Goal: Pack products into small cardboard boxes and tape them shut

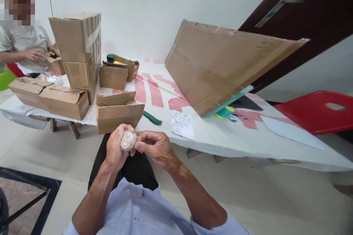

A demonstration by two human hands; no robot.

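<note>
Left hand [113,147]: fingers curled round the clear-wrapped bundle [128,140].
Right hand [156,147]: thumb and forefinger nearly together at the bundle's edge; whether they pinch it, cannot tell.
Clear-wrapped bundle: above the lap [138,172], near the open carton [120,117].

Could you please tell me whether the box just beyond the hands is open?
The box is open: a flap stands raised at its far side.

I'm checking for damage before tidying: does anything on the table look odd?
The large cardboard panel standing on the table has an uneven, notched top edge, as if roughly cut or torn.
</note>
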